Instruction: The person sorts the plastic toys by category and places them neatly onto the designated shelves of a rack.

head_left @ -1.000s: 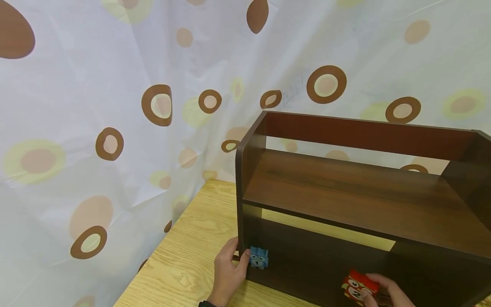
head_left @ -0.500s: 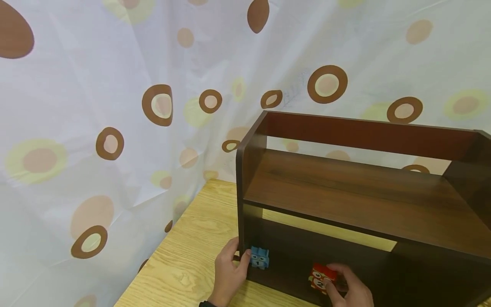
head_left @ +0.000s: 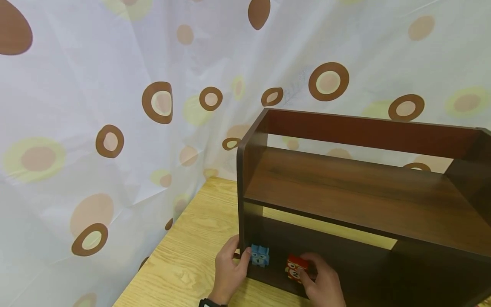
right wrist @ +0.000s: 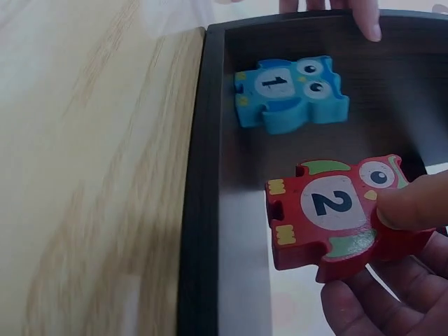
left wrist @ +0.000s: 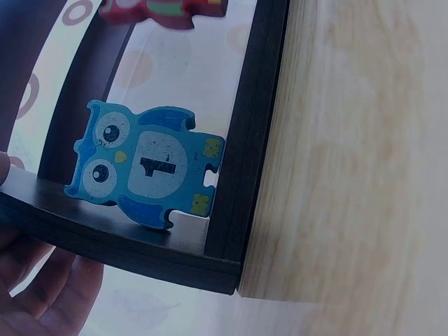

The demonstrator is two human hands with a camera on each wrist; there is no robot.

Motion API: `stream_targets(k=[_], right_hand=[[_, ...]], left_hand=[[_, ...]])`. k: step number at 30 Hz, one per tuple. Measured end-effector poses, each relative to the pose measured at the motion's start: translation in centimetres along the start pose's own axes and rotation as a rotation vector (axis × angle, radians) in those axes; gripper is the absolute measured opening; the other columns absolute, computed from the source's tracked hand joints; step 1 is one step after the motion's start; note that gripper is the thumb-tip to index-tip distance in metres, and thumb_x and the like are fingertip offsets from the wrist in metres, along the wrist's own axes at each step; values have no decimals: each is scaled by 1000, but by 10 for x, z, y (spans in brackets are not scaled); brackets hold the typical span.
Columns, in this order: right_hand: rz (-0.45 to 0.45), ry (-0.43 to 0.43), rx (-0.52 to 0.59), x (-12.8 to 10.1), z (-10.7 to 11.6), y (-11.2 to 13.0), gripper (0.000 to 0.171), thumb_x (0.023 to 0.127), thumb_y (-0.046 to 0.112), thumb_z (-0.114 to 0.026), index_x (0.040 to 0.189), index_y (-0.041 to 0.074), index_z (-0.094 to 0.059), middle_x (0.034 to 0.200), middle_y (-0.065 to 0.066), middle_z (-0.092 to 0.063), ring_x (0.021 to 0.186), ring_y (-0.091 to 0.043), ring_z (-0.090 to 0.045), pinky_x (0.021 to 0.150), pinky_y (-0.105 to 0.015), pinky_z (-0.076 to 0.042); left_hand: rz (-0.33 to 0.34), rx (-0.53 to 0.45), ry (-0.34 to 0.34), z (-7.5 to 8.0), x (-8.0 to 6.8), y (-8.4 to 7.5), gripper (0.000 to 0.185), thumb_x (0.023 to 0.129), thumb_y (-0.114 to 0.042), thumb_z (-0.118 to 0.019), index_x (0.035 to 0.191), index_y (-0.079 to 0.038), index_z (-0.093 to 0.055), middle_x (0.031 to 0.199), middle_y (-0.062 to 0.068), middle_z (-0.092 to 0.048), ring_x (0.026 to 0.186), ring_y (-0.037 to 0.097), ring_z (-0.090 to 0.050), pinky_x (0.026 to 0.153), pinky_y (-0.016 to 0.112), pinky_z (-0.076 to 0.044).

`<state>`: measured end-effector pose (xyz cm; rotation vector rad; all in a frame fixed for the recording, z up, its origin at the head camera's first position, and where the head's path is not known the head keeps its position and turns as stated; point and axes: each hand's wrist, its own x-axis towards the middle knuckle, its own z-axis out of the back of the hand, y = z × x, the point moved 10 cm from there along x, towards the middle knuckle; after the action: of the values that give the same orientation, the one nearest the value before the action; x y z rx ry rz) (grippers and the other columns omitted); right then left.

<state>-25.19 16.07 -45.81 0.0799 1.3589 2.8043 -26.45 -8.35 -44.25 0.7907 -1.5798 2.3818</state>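
My right hand [head_left: 326, 281] pinches a red owl block [right wrist: 336, 210] marked 2, thumb on its face and fingers behind. The right wrist view shows its feet end close over the shelf's bottom board [right wrist: 241, 266]. A blue owl block [left wrist: 140, 164] marked 1 stands upright on that board, near the left side panel. My left hand [head_left: 229, 266] grips the front edge of that side panel [head_left: 241, 183], thumb on the inner side and fingers outside. The red block is to the right of the blue one, with a gap between them.
The dark brown desktop shelf [head_left: 345, 179] has an upper board above both blocks. It stands on a light wood table [head_left: 192, 238]. A white curtain [head_left: 76, 85] with brown and yellow circles hangs behind and to the left.
My right hand has carried the red owl block leftward along the lower compartment, closer to the blue one. The left hand and the blue owl block have stayed in place.
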Motion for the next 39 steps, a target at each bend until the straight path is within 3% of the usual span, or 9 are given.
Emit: stream_targets(k=[7,13,21,29,36,39], right_hand=[[16,17,-56,9,-18,4,30,89,9,-67,119,5,-62,118,-16,-66,85,-17,-63,65,-31,-48],[11,37,-19,13,-28,8,31,90,9,-66,120,5,-60,116,-17,-67,77,-14,-62,61,-30,-46],[18,51,-1,17,-33,13,31,92,8,-63,122,5,-58,114,-17,-66,65,-12,-53,57,-28,-42],[52,38,-16,18,-37,18,28,90,5,-65,118,5,-60,115,-17,-66,83,-16,-65,63,-28,-50],[41,48,-23,18,-40,18,28,91,7,-63,119,6,-60,108,-12,-67,60,-11,-46,58,-27,-38],[59,41,-50,18,-40,19,28,90,8,-63,118,7,-61,110,-11,-67,69,-15,-55,63,-31,-44]], left_hand=[[-38,3,-5,0,0,0,29,88,-7,-69,117,-12,-70,112,4,-73,88,6,-65,65,20,-54],[-79,10,-11,-1,1,-4,30,87,-7,-69,115,-15,-70,111,9,-73,88,8,-66,65,20,-54],[-89,17,-9,0,4,-6,29,87,-6,-69,115,-9,-70,109,7,-73,88,8,-66,66,20,-54],[-58,10,-5,1,3,-3,28,87,-7,-69,114,-10,-71,109,6,-73,88,9,-66,65,20,-54],[-34,8,-3,1,3,-3,28,87,-8,-69,115,-12,-71,109,3,-73,88,8,-66,66,21,-54],[-23,8,2,1,3,-2,27,88,-8,-69,115,-12,-71,110,3,-73,88,7,-66,66,21,-54]])
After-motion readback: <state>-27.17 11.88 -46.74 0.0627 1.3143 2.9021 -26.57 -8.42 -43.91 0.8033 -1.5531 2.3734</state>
